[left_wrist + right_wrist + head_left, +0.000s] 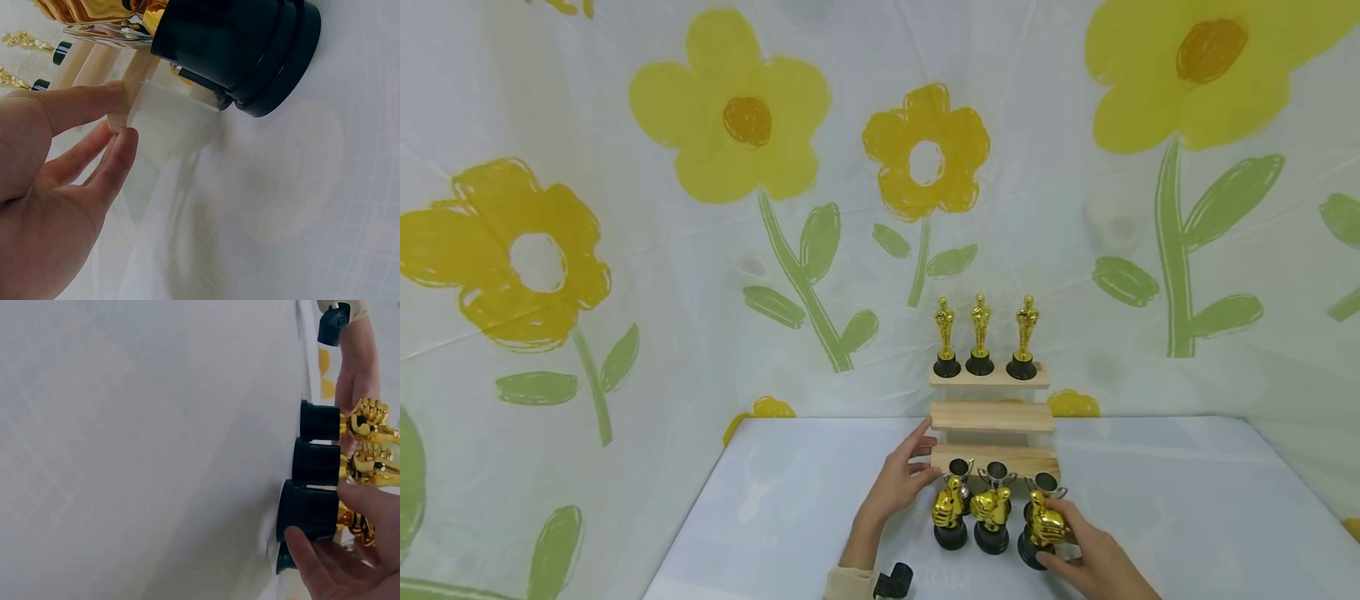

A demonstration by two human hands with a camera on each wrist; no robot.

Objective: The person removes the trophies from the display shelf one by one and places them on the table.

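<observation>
A three-tier wooden display stand (992, 416) stands at the back of the table. At its left end my left hand (895, 483) pinches a wooden tier (136, 72) between thumb and fingers. My right hand (1093, 554) grips the rightmost gold thumbs-up trophy (1046, 523), thumb and fingers at its black base (306, 511). Two more thumbs-up trophies, a left one (950, 508) and a middle one (991, 510), stand beside it in a row. Behind them are three silver cup trophies (997, 473), partly hidden by the gold ones.
Three gold figure statuettes (981, 333) on black bases stand on the top tier. The middle tier (992, 416) shows bare wood. A white table (790, 517) spreads out on both sides, with a flower-printed cloth (685, 275) hanging behind it.
</observation>
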